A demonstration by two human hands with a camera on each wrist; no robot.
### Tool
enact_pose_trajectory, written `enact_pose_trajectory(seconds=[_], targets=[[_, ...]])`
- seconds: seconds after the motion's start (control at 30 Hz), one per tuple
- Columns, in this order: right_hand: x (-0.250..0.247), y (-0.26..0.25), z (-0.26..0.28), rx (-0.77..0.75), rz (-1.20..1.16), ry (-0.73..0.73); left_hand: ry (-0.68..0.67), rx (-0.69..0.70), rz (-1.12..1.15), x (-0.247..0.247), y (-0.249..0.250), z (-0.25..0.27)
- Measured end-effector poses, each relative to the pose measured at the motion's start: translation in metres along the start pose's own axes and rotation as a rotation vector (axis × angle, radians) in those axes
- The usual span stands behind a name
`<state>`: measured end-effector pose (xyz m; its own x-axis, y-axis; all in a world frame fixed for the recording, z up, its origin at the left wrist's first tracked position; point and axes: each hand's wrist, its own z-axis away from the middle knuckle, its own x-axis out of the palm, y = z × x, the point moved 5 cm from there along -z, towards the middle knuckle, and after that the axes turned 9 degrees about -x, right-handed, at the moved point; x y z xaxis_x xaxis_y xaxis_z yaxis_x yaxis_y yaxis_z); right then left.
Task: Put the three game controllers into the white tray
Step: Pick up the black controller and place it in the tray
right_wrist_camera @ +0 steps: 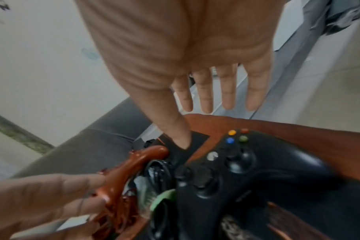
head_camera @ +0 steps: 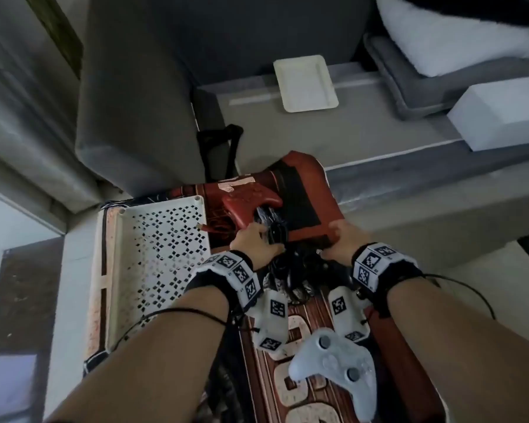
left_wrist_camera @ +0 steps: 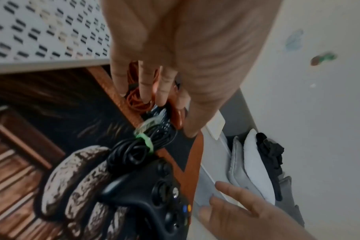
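Item: red controller (head_camera: 251, 206), on the printed mat (head_camera: 303, 206) just beside the white tray (head_camera: 153, 257), its red cable (left_wrist_camera: 137, 100) bundled alongside. Left hand (head_camera: 254, 242) reaches it, fingers straight and slightly spread, not yet gripping. Right hand (head_camera: 342, 239) flat and splayed above the black controller (right_wrist_camera: 236, 170), holding nothing. White controller (head_camera: 336, 367) lies nearer the person. Handling advice: gather body and cable together, keeping clear of the black cable (left_wrist_camera: 134, 151).

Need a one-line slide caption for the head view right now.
Both hands reach over the patterned mat: left hand at the red controller, white tray empty, white controller waiting.
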<state>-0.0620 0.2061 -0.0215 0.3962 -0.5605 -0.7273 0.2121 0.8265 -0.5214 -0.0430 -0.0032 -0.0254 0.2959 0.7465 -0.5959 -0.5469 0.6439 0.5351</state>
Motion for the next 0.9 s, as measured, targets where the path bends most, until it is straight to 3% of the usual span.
enact_pose_trajectory(seconds=[0.2, 0.47, 0.7, 0.9], targets=[[0.028, 0.045, -0.009, 0.186, 0.174, -0.149, -0.079, -0.078, -0.057, 0.047, -0.008, -0.03], [0.043, 0.065, -0.02, 0.154, 0.196, -0.004, 0.004, -0.111, -0.02, 0.067, -0.017, -0.041], [0.035, 0.043, 0.009, 0.049, 0.323, 0.063, 0.019, 0.03, -0.042, 0.055, -0.027, -0.021], [0.017, -0.005, 0.072, -0.045, 0.346, 0.177, 0.17, 0.187, 0.044, 0.013, -0.037, 0.047]])
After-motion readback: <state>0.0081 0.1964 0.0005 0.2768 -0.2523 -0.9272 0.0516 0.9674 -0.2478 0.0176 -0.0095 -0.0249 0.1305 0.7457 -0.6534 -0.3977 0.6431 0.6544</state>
